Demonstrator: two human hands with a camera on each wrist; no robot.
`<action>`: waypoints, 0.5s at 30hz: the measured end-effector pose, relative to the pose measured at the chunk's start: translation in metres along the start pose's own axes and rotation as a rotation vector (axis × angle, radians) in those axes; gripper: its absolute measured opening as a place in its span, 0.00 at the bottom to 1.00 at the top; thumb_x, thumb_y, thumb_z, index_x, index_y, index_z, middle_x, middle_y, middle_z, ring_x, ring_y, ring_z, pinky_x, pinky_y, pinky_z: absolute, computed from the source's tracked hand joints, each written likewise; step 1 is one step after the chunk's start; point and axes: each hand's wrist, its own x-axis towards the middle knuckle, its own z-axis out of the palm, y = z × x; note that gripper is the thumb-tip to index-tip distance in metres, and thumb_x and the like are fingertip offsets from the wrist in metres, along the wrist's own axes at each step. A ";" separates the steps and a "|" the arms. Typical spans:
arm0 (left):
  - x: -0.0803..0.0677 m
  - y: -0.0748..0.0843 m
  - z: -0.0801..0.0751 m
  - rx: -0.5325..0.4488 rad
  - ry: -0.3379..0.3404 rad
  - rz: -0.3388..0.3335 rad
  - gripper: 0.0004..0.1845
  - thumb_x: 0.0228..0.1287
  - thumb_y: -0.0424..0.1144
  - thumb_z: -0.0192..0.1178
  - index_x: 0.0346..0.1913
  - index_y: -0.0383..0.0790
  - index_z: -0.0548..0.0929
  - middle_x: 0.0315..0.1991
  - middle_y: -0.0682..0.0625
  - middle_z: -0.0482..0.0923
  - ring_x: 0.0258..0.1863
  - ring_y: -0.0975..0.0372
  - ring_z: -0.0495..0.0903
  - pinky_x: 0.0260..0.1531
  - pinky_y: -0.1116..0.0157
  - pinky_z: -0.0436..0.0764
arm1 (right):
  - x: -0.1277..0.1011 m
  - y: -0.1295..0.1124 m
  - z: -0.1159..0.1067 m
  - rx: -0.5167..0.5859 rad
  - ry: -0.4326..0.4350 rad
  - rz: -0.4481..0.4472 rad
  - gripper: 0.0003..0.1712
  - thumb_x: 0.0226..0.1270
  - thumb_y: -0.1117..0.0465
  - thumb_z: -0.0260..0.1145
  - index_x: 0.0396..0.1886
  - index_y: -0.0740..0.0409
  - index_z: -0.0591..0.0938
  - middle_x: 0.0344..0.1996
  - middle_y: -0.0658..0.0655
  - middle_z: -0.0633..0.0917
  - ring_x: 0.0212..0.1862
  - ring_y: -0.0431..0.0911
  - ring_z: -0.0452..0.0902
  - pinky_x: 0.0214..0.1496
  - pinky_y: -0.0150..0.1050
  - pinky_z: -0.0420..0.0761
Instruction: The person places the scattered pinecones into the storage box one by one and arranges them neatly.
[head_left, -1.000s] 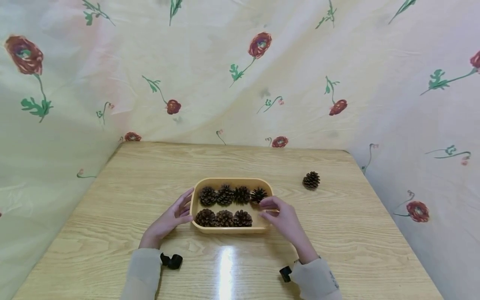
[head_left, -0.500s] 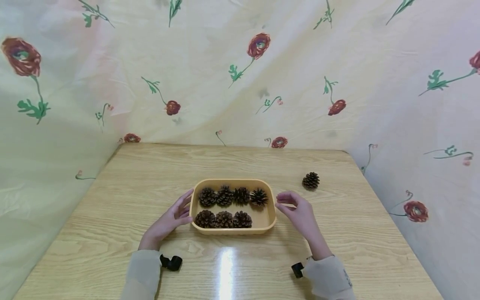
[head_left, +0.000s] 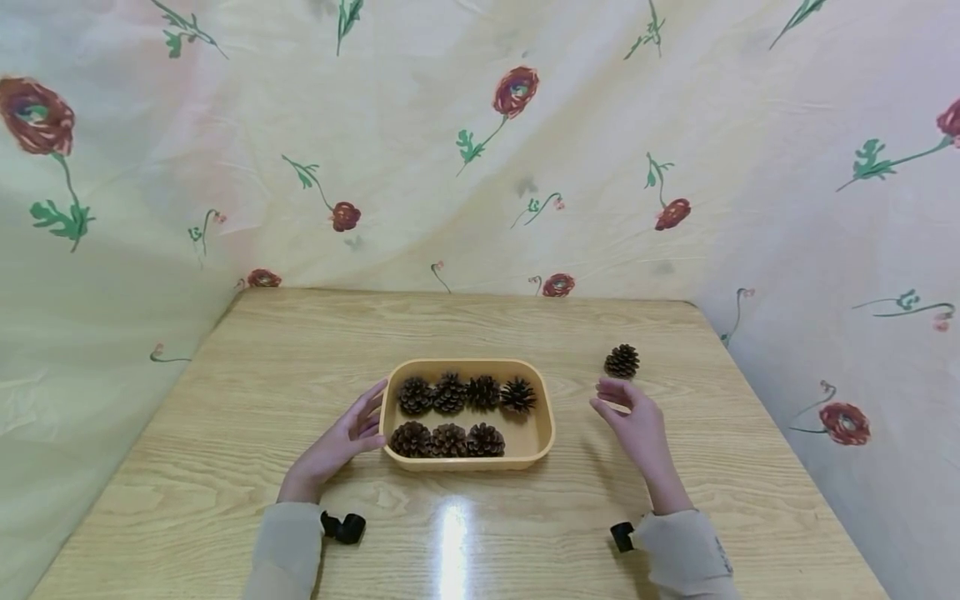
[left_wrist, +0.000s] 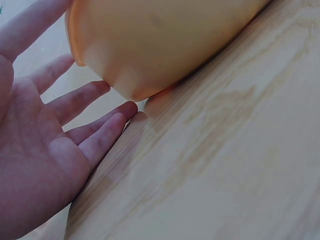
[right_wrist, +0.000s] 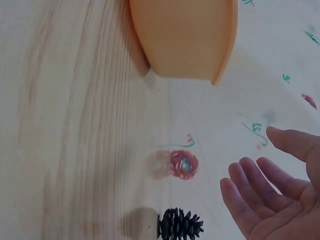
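An orange-yellow oval tray (head_left: 525,457) stands mid-table with several brown pine cones (head_left: 448,440) set in two rows; the front row's right end is bare tray floor. My left hand (head_left: 341,437) rests at the tray's left end, fingers spread along its outer wall; in the left wrist view the fingertips (left_wrist: 102,87) touch that wall. To the right of the tray, my right hand (head_left: 636,423) hovers over the table with relaxed fingers and nothing in them. Just beyond its fingertips, a lone pine cone (head_left: 622,362) lies on the table, also at the bottom of the right wrist view.
The wood-grain table (head_left: 300,333) reaches back to a floral cloth (head_left: 420,150) that hangs behind it and along both sides. Black wrist cameras (head_left: 343,528) are strapped at the sleeves. A bright light reflection lies on the table's front middle.
My right hand has left the pine cone at the right end of the tray's back row and moved right, out over the table toward the lone cone. My left hand stays at the tray.
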 end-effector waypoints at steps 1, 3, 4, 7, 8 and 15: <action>0.000 0.000 0.000 -0.001 0.001 0.001 0.44 0.62 0.33 0.58 0.73 0.58 0.44 0.73 0.44 0.42 0.70 0.46 0.48 0.68 0.52 0.50 | 0.001 0.003 -0.002 -0.009 0.003 0.003 0.22 0.62 0.60 0.64 0.53 0.66 0.75 0.49 0.65 0.81 0.50 0.55 0.77 0.44 0.25 0.79; 0.000 0.000 0.000 -0.002 0.001 -0.002 0.44 0.62 0.33 0.58 0.73 0.58 0.44 0.73 0.44 0.42 0.70 0.46 0.48 0.68 0.51 0.50 | 0.003 0.008 -0.005 -0.024 0.008 0.008 0.22 0.62 0.60 0.64 0.53 0.66 0.75 0.50 0.65 0.80 0.51 0.55 0.77 0.46 0.30 0.80; 0.001 0.001 0.000 -0.002 0.003 -0.005 0.44 0.62 0.34 0.58 0.73 0.59 0.45 0.73 0.45 0.43 0.70 0.46 0.49 0.68 0.50 0.50 | 0.004 0.010 -0.007 -0.033 0.009 0.012 0.22 0.63 0.60 0.64 0.54 0.66 0.74 0.50 0.65 0.79 0.51 0.55 0.76 0.47 0.33 0.80; 0.001 0.001 0.000 0.000 0.005 -0.011 0.43 0.62 0.34 0.59 0.73 0.59 0.45 0.73 0.45 0.43 0.70 0.46 0.49 0.67 0.49 0.50 | 0.008 0.014 -0.011 -0.048 0.013 0.032 0.23 0.63 0.60 0.63 0.56 0.66 0.73 0.52 0.66 0.78 0.54 0.56 0.74 0.50 0.42 0.79; 0.000 0.001 0.000 0.001 0.007 -0.013 0.43 0.62 0.34 0.59 0.73 0.59 0.45 0.73 0.45 0.43 0.70 0.46 0.49 0.67 0.49 0.50 | 0.010 0.015 -0.012 -0.049 0.015 0.041 0.24 0.63 0.61 0.63 0.57 0.67 0.72 0.53 0.66 0.77 0.55 0.56 0.73 0.52 0.44 0.78; 0.001 -0.002 -0.001 0.002 0.010 -0.010 0.43 0.62 0.34 0.59 0.72 0.61 0.46 0.73 0.46 0.44 0.70 0.46 0.49 0.68 0.50 0.50 | 0.023 0.018 -0.019 -0.053 0.043 0.099 0.27 0.64 0.62 0.62 0.60 0.69 0.68 0.58 0.70 0.72 0.60 0.60 0.67 0.57 0.49 0.74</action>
